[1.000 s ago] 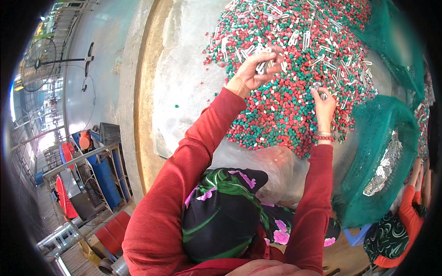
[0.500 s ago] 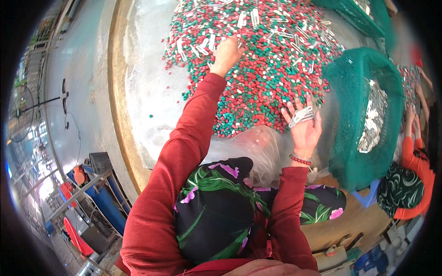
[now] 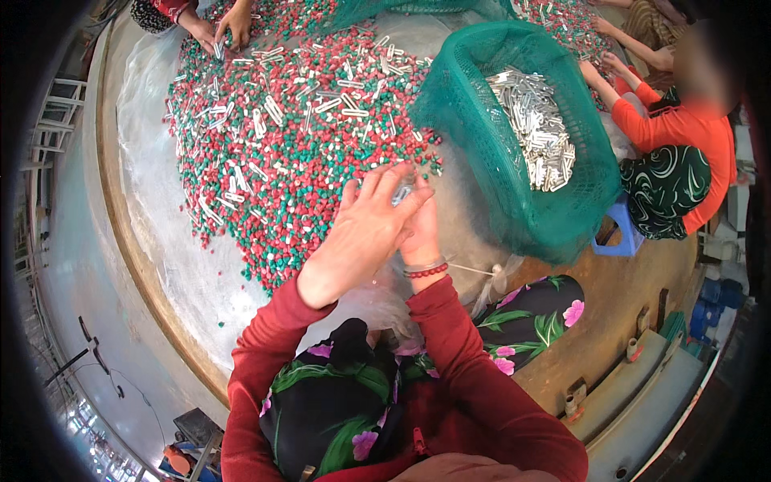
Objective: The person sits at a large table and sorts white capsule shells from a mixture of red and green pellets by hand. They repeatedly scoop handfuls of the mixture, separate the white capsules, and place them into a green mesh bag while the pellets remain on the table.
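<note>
In the head view, the left hand and right hand are meeting at the near edge of the heap of red and green pellets, the left laid over the right with fingers half curled; between them a few small silver metal pieces are showing, so both hands appear to be closing on that gathered bunch, though the right hand's exact hold is hidden. The step looks like collecting picked-out metal pieces. At two o'clock from the hands, the green net bag is holding a pile of the same pieces; the next move probably calls for carrying the bunch there without spilling. At eleven o'clock, another person's hands are working the heap.
</note>
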Motion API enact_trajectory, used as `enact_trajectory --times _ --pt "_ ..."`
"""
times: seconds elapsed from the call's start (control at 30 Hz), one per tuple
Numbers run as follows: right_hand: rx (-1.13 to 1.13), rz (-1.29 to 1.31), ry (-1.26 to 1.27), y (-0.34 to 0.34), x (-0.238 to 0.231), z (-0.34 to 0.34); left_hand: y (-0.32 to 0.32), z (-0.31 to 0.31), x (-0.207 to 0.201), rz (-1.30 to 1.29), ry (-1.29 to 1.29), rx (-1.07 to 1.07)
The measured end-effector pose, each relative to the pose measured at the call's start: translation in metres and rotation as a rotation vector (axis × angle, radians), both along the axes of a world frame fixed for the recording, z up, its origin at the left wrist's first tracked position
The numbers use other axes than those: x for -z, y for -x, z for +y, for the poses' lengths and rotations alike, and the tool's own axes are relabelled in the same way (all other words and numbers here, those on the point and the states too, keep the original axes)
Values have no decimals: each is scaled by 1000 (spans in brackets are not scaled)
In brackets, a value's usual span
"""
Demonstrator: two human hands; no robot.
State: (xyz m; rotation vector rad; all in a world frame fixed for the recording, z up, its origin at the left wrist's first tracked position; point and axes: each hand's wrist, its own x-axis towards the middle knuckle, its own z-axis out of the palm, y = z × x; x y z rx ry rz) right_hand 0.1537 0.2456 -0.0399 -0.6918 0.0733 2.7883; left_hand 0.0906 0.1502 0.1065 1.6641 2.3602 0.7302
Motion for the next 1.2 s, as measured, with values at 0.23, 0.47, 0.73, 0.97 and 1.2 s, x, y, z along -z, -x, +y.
enact_trajectory --times 0.23,0.47,0.73,0.97,1.2 --pt "176 427 -36 -29 -101 149 76 -110 7 -150 -30 -620" --pt "427 -105 -677 -134 -60 297 133 -240 114 -282 118 -1169" --pt "435 -1024 -1803 -74 -82 225 124 -204 216 -177 387 -1113" --pt "153 -623 -2372 40 -74 75 111 -177 219 -170 309 -1100" --pt "-277 -284 -2380 55 -24 8 99 -143 234 6 296 -866"
